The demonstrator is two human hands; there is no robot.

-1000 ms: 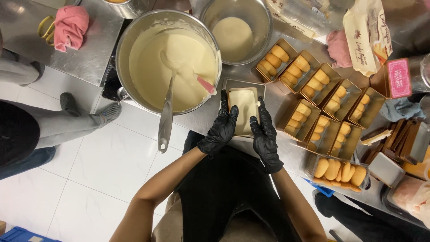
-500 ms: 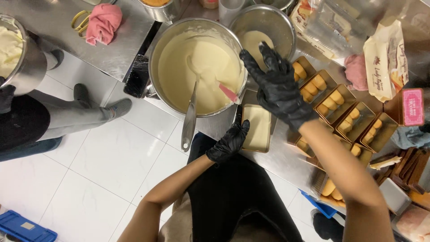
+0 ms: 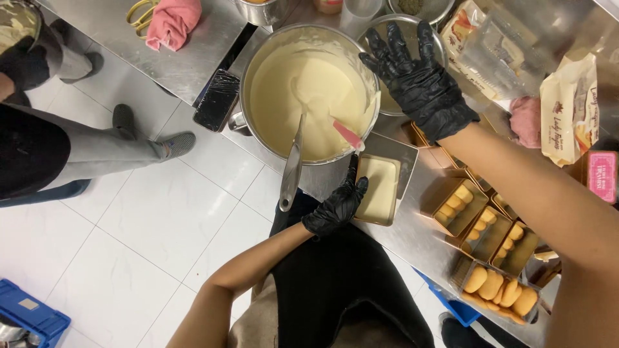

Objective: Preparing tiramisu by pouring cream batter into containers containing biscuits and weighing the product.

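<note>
A steel worktop (image 3: 193, 61) runs across the top of the frame and carries a large pot (image 3: 309, 96) of pale cream — a ladle (image 3: 291, 169) and a pink spatula (image 3: 348, 135) rest in it. Upper right, the gloved right hand (image 3: 422, 80) hovers with fingers spread wide, holding nothing. At centre, the left hand (image 3: 335, 206) grips the edge of a small cream-filled rectangular tin (image 3: 380, 189) just beside the pot.
</note>
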